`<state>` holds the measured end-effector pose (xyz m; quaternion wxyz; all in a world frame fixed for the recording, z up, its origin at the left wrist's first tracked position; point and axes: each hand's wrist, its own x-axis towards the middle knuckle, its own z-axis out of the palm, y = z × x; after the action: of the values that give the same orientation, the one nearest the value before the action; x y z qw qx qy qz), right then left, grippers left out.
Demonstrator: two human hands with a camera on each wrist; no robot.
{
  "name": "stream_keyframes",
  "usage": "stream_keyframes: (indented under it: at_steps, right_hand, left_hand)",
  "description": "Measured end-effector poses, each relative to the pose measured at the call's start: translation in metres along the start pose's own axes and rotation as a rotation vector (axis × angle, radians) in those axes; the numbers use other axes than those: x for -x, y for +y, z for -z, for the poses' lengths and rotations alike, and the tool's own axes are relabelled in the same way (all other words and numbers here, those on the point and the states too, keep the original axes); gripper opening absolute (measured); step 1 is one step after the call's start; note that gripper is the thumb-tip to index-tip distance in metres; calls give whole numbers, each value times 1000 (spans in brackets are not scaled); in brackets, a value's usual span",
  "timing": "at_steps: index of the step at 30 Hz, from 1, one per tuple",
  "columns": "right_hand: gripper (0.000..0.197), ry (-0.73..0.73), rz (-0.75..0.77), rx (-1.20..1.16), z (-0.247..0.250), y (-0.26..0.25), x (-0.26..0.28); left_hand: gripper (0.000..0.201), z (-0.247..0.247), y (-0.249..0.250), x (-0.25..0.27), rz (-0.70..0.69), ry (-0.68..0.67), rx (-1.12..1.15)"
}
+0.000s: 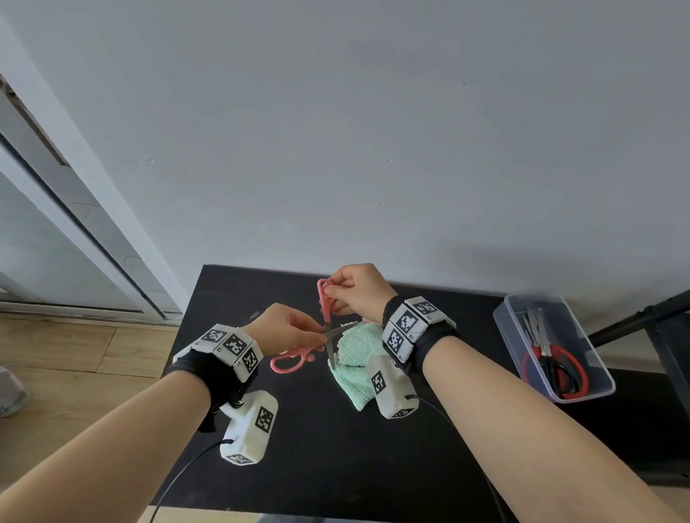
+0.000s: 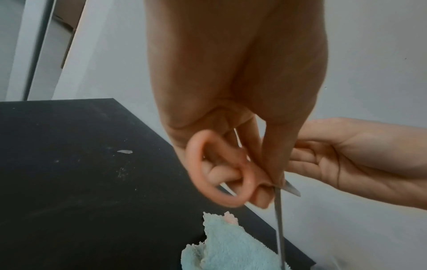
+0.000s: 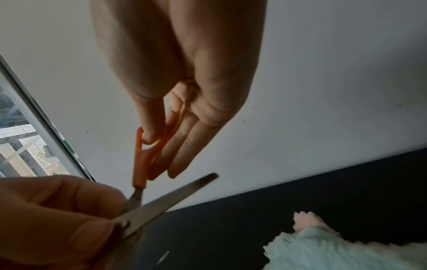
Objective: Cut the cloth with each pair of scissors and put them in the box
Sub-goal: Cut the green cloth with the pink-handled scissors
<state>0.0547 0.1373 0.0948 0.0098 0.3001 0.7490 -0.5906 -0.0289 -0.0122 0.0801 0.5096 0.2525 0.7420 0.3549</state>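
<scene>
Both hands [image 1: 285, 327] [image 1: 355, 288] clamp fingers on wide-open pink scissors [image 1: 325, 316], blades pointing at cloth [image 1: 354, 362] just below right.

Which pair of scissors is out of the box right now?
The pink-handled scissors, blades open, held by the left hand and right hand above the green cloth. The red-handled scissors lie in the clear box.

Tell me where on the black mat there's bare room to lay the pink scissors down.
Bare mat lies between the forearms, below the cloth. A smaller patch sits between the cloth and the clear box, which already holds scissors. The middle is crowded: both hands, left hand and right hand, work the pink scissors.
</scene>
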Motion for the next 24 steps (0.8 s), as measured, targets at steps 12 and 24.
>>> stream_keyframes:
  at_steps: [12, 24]
  right_hand:
    - [11, 108, -135, 111, 31, 63, 15]
    - [16, 321, -271, 314, 65, 117, 8]
  left_hand:
    - [8, -11, -30, -10, 100, 118, 25]
    - [9, -19, -38, -37, 81, 218, 158]
